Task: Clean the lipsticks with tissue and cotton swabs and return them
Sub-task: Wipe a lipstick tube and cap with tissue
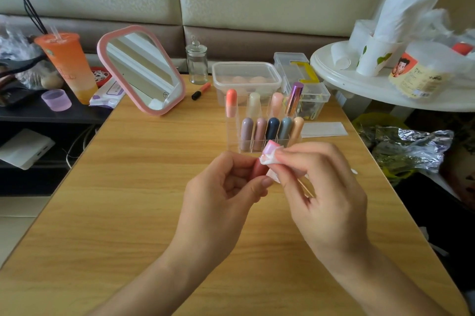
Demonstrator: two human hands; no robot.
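Lipstick at frame centre, gripped by curled left hand; right hand pinches tissue onto its tip; organizer just above.

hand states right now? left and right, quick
Left hand: closed, gripping the pink lipstick.
Right hand: closed, pinching the tissue over the lipstick's top.

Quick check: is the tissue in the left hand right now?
No, the right hand pinches the tissue against the lipstick that the left hand holds.
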